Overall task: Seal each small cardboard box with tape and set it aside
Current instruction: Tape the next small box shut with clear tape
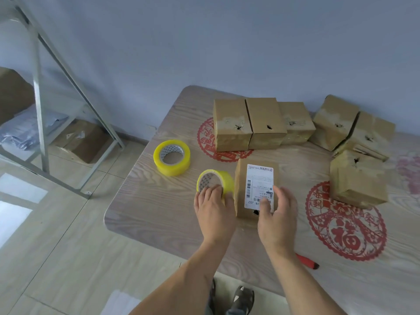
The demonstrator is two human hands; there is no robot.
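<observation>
A small cardboard box [241, 189] with a white shipping label on top lies on the wooden table [159, 208] in front of me. My right hand [276, 221] rests on its near end, fingers spread over the label. My left hand [214, 211] grips a yellow tape roll [216, 181] held on edge against the box's left side. A second yellow tape roll [172, 157] lies flat further left.
Several taped cardboard boxes [266, 123] stand along the back and right of the table. A red-handled tool [306, 261] lies near the front edge, partly behind my right forearm. Red paper-cut decals mark the tabletop. A metal rack [41, 114] with packages stands at left.
</observation>
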